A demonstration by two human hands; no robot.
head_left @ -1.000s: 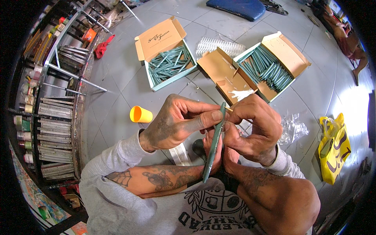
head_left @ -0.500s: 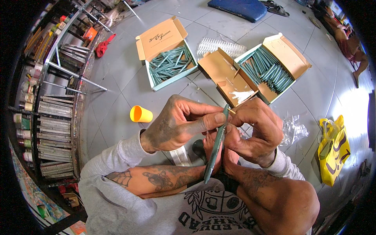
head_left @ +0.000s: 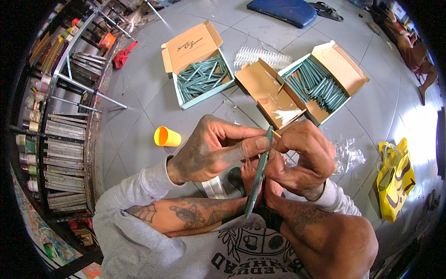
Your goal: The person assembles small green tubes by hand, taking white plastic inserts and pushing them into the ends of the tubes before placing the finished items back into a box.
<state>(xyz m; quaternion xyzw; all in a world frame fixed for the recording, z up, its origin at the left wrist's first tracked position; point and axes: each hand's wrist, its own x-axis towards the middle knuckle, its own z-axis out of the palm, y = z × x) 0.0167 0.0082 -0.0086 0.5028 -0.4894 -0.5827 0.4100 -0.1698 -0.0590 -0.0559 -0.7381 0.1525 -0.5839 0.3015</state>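
My left hand (head_left: pixel 211 151) pinches a slim dark green pen-shaped stick (head_left: pixel 255 188) between thumb and fingers, near its upper end. The stick slants down toward my lap, its lower end free. My right hand (head_left: pixel 304 156) is closed against the stick's right side. A thin pale wooden stick (head_left: pixel 277 134) pokes out of its curled fingers, close to the green one; its lower part is hidden. Beyond my hands lie an open box (head_left: pixel 186 103) of loose green sticks and another box (head_left: pixel 346 74) with similar sticks in rows. Between them, a cardboard tray (head_left: pixel 251 79) holds thin white sticks (head_left: pixel 286 114).
A yellow cup (head_left: pixel 167 136) lies on its side at left. Clear plastic wrap (head_left: pixel 348 156) and a yellow bag (head_left: pixel 395 181) are at right. A metal frame (head_left: pixel 93 89) and a crowded shelf (head_left: pixel 65 153) border the left. A blue cushion (head_left: pixel 282 11) lies far ahead; another person's leg (head_left: pixel 427 74) shows far right.
Both hands have shifted very slightly, and the green stick tilts a little differently. The grip of each hand looks the same.
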